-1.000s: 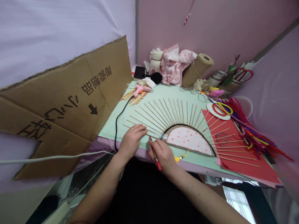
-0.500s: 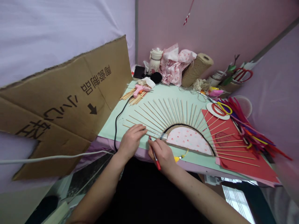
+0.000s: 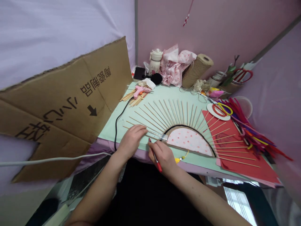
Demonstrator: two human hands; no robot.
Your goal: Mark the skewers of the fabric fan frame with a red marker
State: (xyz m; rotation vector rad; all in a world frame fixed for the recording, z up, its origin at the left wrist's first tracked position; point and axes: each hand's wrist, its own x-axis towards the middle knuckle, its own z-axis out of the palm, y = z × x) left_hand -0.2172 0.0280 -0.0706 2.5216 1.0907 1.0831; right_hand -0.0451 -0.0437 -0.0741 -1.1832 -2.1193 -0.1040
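A half-round fan [image 3: 188, 139] lies on the table, its middle covered in pink dotted fabric with a black edge. Thin wooden sticks [image 3: 150, 113] spread out from its curve. At the fan's left end, my left hand [image 3: 133, 139] is closed over a clear ruler-like strip [image 3: 164, 137], fingers together and pressing it down along the lowest sticks. My right hand [image 3: 163, 155] grips a red pen [image 3: 158, 163], its tip up by the strip's near edge. A yellow tassel [image 3: 178, 160] hangs from the fan, partly behind my right hand.
A pink glue gun [image 3: 139, 91] rests on spare sticks, its black cord trailing left. A cardboard sheet [image 3: 70, 103] stands at left. Scissors [image 3: 224, 108], red paper [image 3: 242, 166] and fuzzy pipe cleaners [image 3: 256, 138] lie right. A twine spool [image 3: 197, 70] and bottle [image 3: 155, 61] stand behind.
The whole view has shifted very slightly. Both hands stay in nearly the same place, the left on the strip and the right around the pen.
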